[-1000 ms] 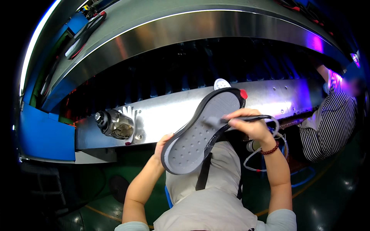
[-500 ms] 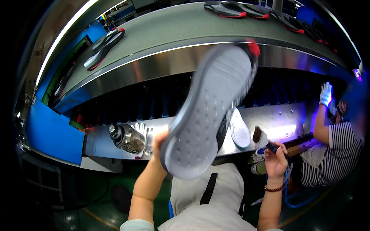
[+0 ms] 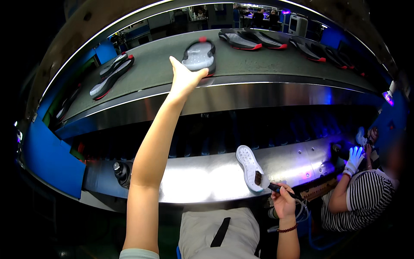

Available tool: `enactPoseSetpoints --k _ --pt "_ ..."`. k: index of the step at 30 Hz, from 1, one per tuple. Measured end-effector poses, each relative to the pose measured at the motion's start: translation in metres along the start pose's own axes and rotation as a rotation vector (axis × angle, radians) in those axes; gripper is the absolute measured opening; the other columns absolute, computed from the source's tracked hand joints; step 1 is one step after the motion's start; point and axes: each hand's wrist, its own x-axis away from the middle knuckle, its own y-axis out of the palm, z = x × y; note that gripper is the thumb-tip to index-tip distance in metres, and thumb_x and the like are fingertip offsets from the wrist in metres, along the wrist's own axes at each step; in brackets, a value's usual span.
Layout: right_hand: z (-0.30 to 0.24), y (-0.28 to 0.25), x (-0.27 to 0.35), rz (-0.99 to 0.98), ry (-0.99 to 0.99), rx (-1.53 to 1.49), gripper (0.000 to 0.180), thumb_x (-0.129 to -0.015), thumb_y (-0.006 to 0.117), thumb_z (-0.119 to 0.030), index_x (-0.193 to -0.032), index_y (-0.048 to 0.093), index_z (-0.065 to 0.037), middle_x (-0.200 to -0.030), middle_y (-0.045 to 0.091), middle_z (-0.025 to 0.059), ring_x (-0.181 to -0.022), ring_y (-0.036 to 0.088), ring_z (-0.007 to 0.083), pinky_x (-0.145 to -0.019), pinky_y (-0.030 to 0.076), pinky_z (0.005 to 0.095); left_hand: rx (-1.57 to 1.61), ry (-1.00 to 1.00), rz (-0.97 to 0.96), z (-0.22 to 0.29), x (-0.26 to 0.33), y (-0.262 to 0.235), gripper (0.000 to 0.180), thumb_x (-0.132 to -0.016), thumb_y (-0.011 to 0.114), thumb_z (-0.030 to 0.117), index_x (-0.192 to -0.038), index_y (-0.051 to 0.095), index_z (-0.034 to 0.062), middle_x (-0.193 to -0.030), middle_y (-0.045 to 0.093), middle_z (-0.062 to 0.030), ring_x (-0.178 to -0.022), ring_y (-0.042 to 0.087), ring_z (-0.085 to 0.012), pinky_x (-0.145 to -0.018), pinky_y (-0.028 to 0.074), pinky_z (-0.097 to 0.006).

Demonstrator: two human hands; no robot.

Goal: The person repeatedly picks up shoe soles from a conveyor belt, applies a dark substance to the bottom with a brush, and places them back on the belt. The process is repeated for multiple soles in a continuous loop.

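Note:
My left hand (image 3: 187, 78) reaches far forward over the green conveyor belt, its thumb and fingers spread. Beside it on the belt is a grey shoe sole (image 3: 199, 56) with black edges and red tips, slightly blurred; the hand is at its near end and seems to touch it. My right hand (image 3: 284, 203) is closed round the black handle of a flat brush (image 3: 274, 187). The brush's brown bristles lie over the near end of a white sole (image 3: 246, 162) on the metal ledge.
Other black, grey and red soles (image 3: 113, 77) lie on the belt (image 3: 151, 56) at left and far right. A dark-capped bottle (image 3: 122, 172) stands on the ledge (image 3: 194, 183), partly behind my left forearm. At right sits a co-worker in a striped shirt (image 3: 366, 198), one gloved hand (image 3: 354, 159) raised.
My left hand has carried the grey sole away from me onto the belt and opened. My right hand has brought the brush left, down to the white sole.

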Motion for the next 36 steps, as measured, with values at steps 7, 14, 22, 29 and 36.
enactPoseSetpoints --k 7,14,22,29,36 --pt "0.01 0.003 -0.014 0.021 0.07 -0.029 0.015 -0.081 0.052 -0.007 -0.095 0.054 -0.001 -0.095 0.059 0.0165 -0.071 0.057 0.0191 -0.064 0.045 0.0285 -0.76 0.224 0.214 0.014 -0.019 0.041 0.099 -0.066 0.071 0.022 -0.135 0.003 0.0034 -0.134 0.016 -0.0271 -0.125 0.02 -0.0382 -0.1 0.023 -0.047" --pt "0.013 -0.011 -0.025 0.039 0.095 -0.047 0.018 -0.082 0.051 -0.003 -0.098 0.053 0.004 -0.1 0.057 0.0192 -0.076 0.057 0.0202 -0.067 0.045 0.0271 -0.898 0.613 -0.277 0.033 -0.056 0.153 0.078 -0.074 0.058 0.036 -0.132 0.02 0.0013 -0.137 0.021 -0.0199 -0.128 0.019 -0.0306 -0.103 0.018 -0.043" --pt "0.018 -0.053 -0.01 0.206 0.06 0.046 0.028 -0.077 0.052 0.007 -0.105 0.052 0.003 -0.11 0.053 0.0199 -0.082 0.058 0.0222 -0.071 0.048 0.0282 -0.963 0.377 -0.434 0.014 -0.115 0.19 0.054 -0.079 0.048 0.044 -0.124 0.044 0.0134 -0.127 0.042 -0.0151 -0.123 0.031 -0.0299 -0.098 0.024 -0.048" --pt "0.026 -0.027 -0.021 0.162 0.132 -0.004 0.017 -0.076 0.054 0.007 -0.092 0.056 0.004 -0.093 0.06 0.0159 -0.073 0.055 0.0157 -0.064 0.044 0.024 -1.112 0.976 -0.307 0.048 -0.069 0.168 0.024 -0.078 0.055 0.03 -0.073 0.061 0.0069 -0.07 0.062 -0.0103 -0.07 0.06 -0.0257 -0.064 0.045 -0.034" --pt "0.02 -0.033 -0.011 0.234 0.054 0.079 0.015 -0.073 0.059 0.004 -0.088 0.057 -0.001 -0.088 0.061 0.0123 -0.073 0.057 0.0144 -0.066 0.045 0.0236 0.143 0.963 0.314 0.055 0.07 0.087 0.015 -0.081 0.053 0.019 -0.082 0.053 0.0044 -0.087 0.05 -0.0105 -0.089 0.047 -0.0195 -0.085 0.034 -0.032"
